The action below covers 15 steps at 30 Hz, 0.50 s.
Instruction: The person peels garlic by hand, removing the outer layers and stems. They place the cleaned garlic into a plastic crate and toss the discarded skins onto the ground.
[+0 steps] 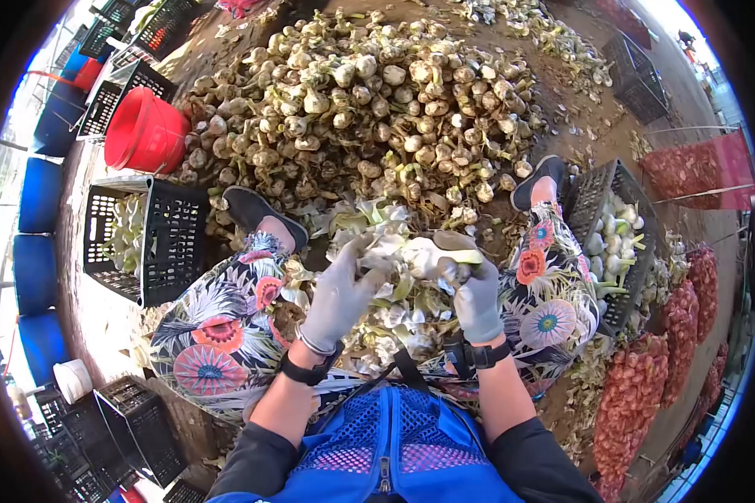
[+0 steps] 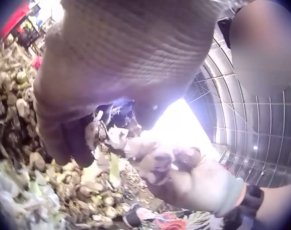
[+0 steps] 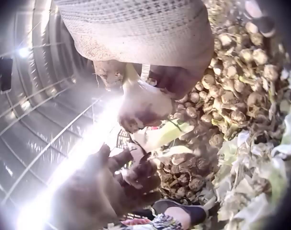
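Note:
My right hand [image 1: 476, 293], in a grey-white glove with dirty fingertips, grips a white garlic bulb [image 1: 421, 256] above the scraps between the legs. The bulb's pale green stem [image 1: 468, 256] lies along those fingers. In the right wrist view the bulb [image 3: 144, 104] hangs under the right glove, its brownish root end downward. My left hand [image 1: 341, 293], gloved alike, is just to the left of the bulb, fingers curled on pale outer husk [image 1: 384, 248]. Loose green-white leaf [image 3: 163, 136] shows between both hands. The left wrist view is partly washed out by glare.
A large heap of garlic bulbs [image 1: 352, 101] lies ahead, with peeled leaves [image 1: 394, 318] below the hands. Black crates holding garlic stand at left [image 1: 176, 243] and right [image 1: 617, 243]. A red bucket [image 1: 147, 130] is at far left; filled red mesh sacks [image 1: 633, 394] are at right.

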Motion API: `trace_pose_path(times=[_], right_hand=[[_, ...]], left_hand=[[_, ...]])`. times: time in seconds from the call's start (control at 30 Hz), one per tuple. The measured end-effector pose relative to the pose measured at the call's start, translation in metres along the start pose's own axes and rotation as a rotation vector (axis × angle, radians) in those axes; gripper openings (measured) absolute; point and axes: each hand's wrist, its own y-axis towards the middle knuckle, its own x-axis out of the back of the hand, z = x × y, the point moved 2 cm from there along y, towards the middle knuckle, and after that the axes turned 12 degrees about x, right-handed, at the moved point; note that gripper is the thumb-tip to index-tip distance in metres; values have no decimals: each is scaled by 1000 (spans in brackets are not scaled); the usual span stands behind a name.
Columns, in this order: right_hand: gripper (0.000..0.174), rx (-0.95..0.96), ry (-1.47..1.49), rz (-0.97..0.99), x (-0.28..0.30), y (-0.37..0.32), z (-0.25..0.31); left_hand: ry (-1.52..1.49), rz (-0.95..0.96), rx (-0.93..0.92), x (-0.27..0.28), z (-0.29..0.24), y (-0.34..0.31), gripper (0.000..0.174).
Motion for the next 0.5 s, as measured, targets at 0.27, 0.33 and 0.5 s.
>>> trace_pose_path(times=[0.27, 0.33, 0.5], right_hand=[[42, 456, -445, 273, -38, 2, 31], [42, 474, -506, 290, -34, 4, 33], [45, 650, -749, 449, -53, 1, 38]], left_hand=[[-474, 132, 126, -12, 30, 17, 34], [-486, 113, 139, -8, 32, 15, 33], [-175, 114, 2, -12, 11, 8, 41]])
